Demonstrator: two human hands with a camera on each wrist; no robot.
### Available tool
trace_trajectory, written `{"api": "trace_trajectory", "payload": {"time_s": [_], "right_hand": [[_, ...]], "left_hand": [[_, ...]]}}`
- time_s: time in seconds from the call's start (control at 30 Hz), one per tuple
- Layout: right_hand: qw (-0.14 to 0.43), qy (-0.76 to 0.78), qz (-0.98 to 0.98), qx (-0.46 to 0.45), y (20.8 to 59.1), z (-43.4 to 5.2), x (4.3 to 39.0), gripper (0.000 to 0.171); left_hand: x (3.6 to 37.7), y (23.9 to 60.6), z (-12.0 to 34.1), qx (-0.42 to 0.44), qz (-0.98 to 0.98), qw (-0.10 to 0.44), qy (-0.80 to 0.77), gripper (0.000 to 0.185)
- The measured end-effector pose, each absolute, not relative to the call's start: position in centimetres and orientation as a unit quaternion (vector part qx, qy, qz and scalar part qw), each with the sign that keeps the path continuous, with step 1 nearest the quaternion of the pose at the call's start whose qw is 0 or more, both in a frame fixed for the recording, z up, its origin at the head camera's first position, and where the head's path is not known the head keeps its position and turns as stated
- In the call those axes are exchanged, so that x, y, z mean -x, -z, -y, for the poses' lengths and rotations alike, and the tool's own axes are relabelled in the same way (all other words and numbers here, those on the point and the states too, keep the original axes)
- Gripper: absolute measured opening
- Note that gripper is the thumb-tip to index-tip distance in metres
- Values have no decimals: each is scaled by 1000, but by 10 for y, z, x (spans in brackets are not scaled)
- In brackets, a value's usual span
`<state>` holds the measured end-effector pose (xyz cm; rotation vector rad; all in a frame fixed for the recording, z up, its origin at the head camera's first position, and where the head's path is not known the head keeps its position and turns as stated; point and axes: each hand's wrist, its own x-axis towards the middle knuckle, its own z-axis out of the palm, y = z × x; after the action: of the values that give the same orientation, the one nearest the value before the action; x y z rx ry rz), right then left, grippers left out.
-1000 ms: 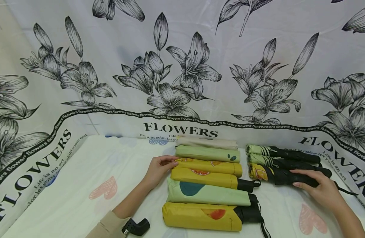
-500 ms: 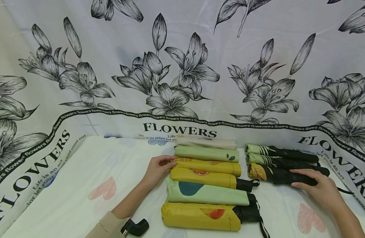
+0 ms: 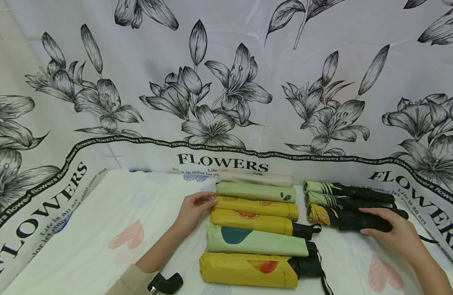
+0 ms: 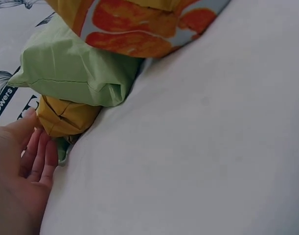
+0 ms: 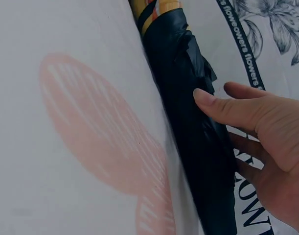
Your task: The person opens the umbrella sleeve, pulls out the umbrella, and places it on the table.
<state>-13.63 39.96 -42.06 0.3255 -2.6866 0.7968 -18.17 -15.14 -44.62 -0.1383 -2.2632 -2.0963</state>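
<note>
Several folded umbrellas in sleeves lie side by side on a white sheet (image 3: 101,229). My left hand (image 3: 208,200) touches the left end of a yellow sleeved umbrella (image 3: 259,208) with relaxed fingers; the left wrist view shows that hand (image 4: 39,142) beside the yellow end (image 4: 66,117), under a green sleeve (image 4: 76,73). To the right lie three black umbrellas. My right hand (image 3: 370,222) holds the nearest one, a black umbrella with a yellow tip (image 3: 344,220): thumb on its near side, fingers over the far side. The right wrist view shows this grip (image 5: 222,98) on the black umbrella (image 5: 188,147).
A floral cloth printed "FLOWERS" (image 3: 222,162) hangs behind and wraps both sides. The sheet carries pink heart prints (image 3: 128,235). A black strap-mounted device (image 3: 167,282) sits at my left wrist. Two green-tipped black umbrellas (image 3: 344,194) lie behind the held one.
</note>
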Motion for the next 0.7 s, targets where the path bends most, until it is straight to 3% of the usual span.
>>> {"api": "trace_trajectory", "payload": {"time_s": [0.2, 0.43, 0.7], "right_hand": [[153, -281, 943, -93, 417, -381, 129, 63], [174, -264, 944, -98, 410, -346, 124, 58], [214, -262, 931, -139, 409, -307, 121, 53]], "left_hand": [[173, 443, 155, 24, 750, 23, 660, 27], [156, 438, 168, 26, 761, 3, 648, 30], [138, 435, 178, 80, 768, -25, 635, 36]]}}
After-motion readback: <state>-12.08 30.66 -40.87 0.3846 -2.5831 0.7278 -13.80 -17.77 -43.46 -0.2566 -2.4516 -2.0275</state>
